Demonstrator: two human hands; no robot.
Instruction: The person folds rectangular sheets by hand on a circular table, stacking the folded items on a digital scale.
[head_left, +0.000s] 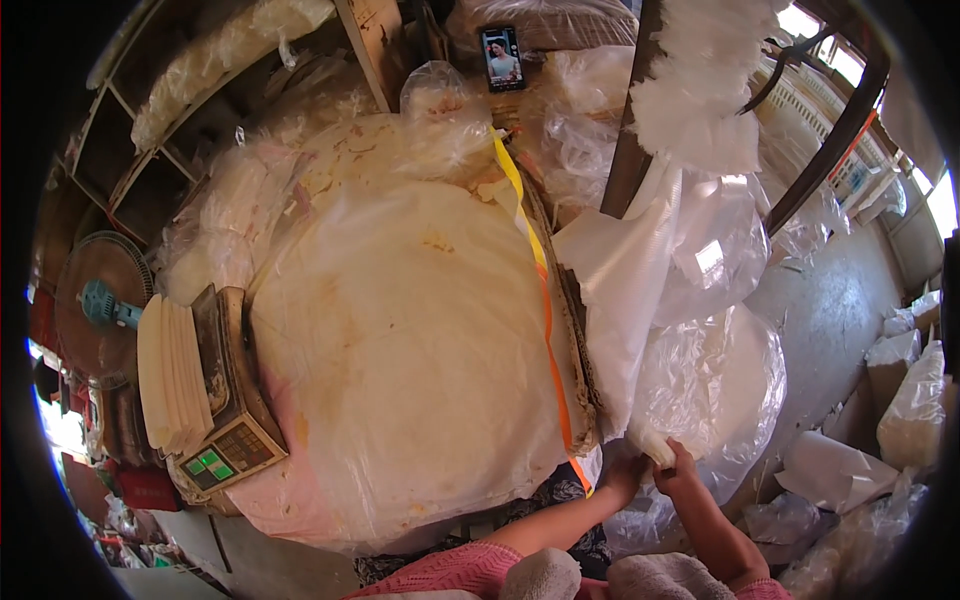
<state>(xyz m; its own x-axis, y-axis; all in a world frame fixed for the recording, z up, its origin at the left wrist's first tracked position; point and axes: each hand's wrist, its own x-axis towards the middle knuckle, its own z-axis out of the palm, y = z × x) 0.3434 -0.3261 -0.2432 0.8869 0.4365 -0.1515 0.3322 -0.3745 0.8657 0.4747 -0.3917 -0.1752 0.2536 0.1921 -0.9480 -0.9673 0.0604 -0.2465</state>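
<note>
Clasping the bunched neck of a clear plastic bag [712, 375], your right hand [681, 464] has its grip closed around the plastic. Your left hand [627, 477] is just beside it; whether its grip is clamped, you cannot tell. The bag lies right of the covered surface [400, 330], whose left edge has a scale [232, 448].

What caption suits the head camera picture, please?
Right hand gripping the gathered end of a clear plastic bag, left hand close by, beside a sheet-covered table.
</note>
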